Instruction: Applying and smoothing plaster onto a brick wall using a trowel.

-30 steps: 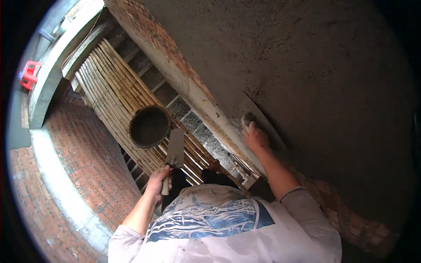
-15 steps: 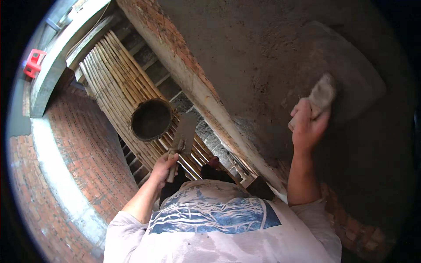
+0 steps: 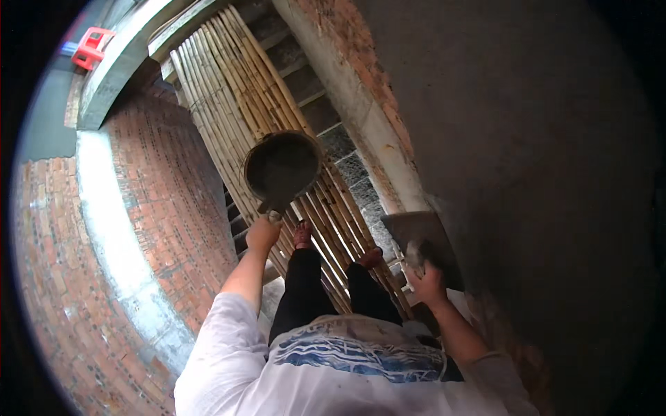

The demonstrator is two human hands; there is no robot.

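My left hand (image 3: 262,234) grips the handle of a trowel (image 3: 273,213), its blade reaching over the near side of a round dark bucket (image 3: 318,154) and down into it. Grey mortar (image 3: 283,163) appears to lie in the bucket; the dim interior hides how much. On the right, my right hand (image 3: 428,283) is closed round the handle of a broad flat plastering float (image 3: 438,239). The float is beside the lower edge of the grey plastered wall (image 3: 513,145); I cannot tell whether it touches.
The bucket stands on a platform of bamboo poles (image 3: 225,80), where my bare feet (image 3: 302,234) stand too. Gaps show between poles. A brick wall (image 3: 159,187) drops away at left. Exposed brick edges the plaster (image 3: 357,41). A red plastic stool (image 3: 92,48) sits far left.
My right hand has brought the float down from the plastered wall toward my body. My left hand has moved the trowel from beside the bucket into it. The view has shifted.
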